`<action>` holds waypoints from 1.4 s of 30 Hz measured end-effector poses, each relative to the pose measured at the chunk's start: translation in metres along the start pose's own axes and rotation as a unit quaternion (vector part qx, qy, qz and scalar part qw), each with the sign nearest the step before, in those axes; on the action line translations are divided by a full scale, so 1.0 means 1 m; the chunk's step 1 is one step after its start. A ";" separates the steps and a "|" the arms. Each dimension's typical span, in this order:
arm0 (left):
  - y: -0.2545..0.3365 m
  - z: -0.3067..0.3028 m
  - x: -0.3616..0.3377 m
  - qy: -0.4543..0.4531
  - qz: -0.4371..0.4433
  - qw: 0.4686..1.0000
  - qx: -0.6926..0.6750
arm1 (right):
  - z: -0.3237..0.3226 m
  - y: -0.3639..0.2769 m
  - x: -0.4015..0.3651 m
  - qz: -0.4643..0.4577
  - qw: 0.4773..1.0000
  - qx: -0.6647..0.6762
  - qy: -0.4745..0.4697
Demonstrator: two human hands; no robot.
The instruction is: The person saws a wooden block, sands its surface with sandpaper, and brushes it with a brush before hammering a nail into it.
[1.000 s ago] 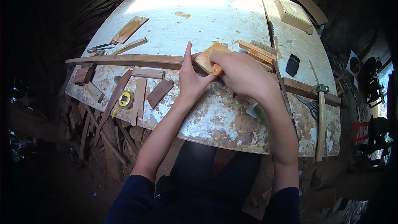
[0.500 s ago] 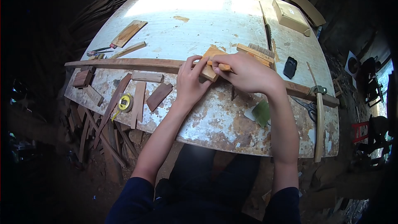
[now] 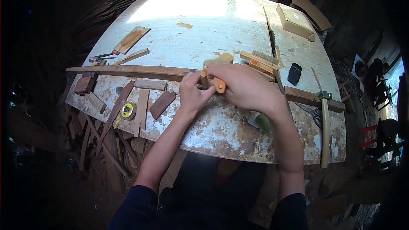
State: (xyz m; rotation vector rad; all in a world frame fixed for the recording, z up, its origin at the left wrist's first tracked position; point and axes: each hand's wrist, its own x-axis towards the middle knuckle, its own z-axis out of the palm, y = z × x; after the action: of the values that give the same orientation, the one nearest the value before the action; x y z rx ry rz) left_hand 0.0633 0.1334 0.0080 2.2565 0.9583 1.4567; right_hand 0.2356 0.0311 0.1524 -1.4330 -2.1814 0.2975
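Note:
My left hand (image 3: 194, 93) is closed, its fingers pinching a small wooden block (image 3: 205, 81) over the long wooden bar. My right hand (image 3: 249, 84) is wrapped round a tool with an orange handle (image 3: 220, 86); its working end is hidden by my fingers. Both hands are close together, the tool against or very near the block. The long wooden bar (image 3: 140, 71) runs across the table under my hands. Just beyond my fingers shows a pale brown wooden piece (image 3: 226, 58), partly covered. A green-and-white item (image 3: 260, 122) lies below my right wrist.
Wood offcuts (image 3: 162, 104) and a yellow tape measure (image 3: 128, 110) lie to the left. More wood strips (image 3: 260, 63), a black case (image 3: 294, 73), scissors (image 3: 314, 114), a hammer (image 3: 325, 115) and a cardboard box (image 3: 295, 22) are at right. A saw (image 3: 272, 37) lies farther back.
The wooden block has been turned more upright in my left hand. My right hand has moved slightly down, and the orange handle now points more toward me. The view has shifted a little.

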 end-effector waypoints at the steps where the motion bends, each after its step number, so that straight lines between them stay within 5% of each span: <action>1: -0.004 0.002 -0.001 0.004 0.013 1.000 -0.013 | -0.009 -0.009 -0.001 -0.019 0.999 0.034 -0.038; 2: -0.008 0.003 -0.004 0.007 0.026 0.999 -0.025 | -0.015 -0.017 -0.002 -0.037 0.994 0.069 -0.075; 3: -0.004 0.001 -0.003 0.002 0.008 1.000 -0.024 | -0.018 -0.018 0.000 0.040 0.993 0.074 -0.086; 6: 0.005 -0.001 -0.002 -0.008 -0.025 0.999 -0.027 | 0.003 -0.001 -0.001 0.003 0.996 -0.058 0.073; 10: 0.005 -0.004 -0.001 -0.020 -0.034 0.999 -0.035 | -0.020 -0.030 -0.008 0.009 0.994 0.052 -0.093; 11: 0.007 -0.005 -0.001 -0.021 -0.042 0.998 -0.035 | -0.021 -0.020 -0.004 0.073 0.991 0.071 -0.090; 15: 0.001 -0.003 0.001 -0.034 -0.040 0.998 -0.036 | -0.001 -0.016 -0.009 0.055 0.995 -0.070 0.044; 18: -0.009 -0.005 -0.002 -0.048 -0.035 0.997 -0.039 | -0.023 -0.033 -0.010 0.033 0.993 0.053 -0.099; 19: -0.005 -0.005 -0.001 -0.046 -0.045 0.997 -0.040 | -0.030 -0.029 -0.006 0.109 0.986 0.052 -0.116; 22: 0.009 -0.006 0.003 -0.039 -0.055 0.997 -0.044 | -0.007 -0.002 -0.009 0.069 0.992 -0.083 0.065; 26: 0.007 -0.009 0.003 -0.048 -0.046 0.997 -0.042 | -0.019 -0.032 -0.013 0.029 0.997 0.017 -0.069; 27: 0.007 -0.009 0.002 -0.053 -0.051 0.996 -0.040 | -0.027 -0.031 -0.008 0.101 0.989 0.044 -0.096; 30: 0.005 -0.005 0.002 -0.063 -0.084 0.994 -0.032 | -0.008 -0.010 -0.010 0.052 0.991 -0.088 0.088; 34: -0.001 -0.005 0.001 -0.050 -0.036 0.997 -0.053 | -0.025 -0.031 -0.011 0.042 0.994 0.047 -0.089; 38: 0.009 -0.004 0.001 -0.032 -0.040 0.997 -0.054 | -0.011 -0.009 -0.009 0.078 0.993 -0.080 0.031; 42: -0.011 0.000 -0.004 -0.050 -0.037 0.998 -0.020 | -0.030 -0.041 -0.007 0.083 0.987 0.037 -0.131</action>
State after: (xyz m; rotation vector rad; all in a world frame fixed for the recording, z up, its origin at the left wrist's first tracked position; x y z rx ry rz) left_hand 0.0581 0.1391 -0.0012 2.2186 0.9620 1.3065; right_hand 0.2213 0.0045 0.1935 -1.6130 -2.2273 0.6528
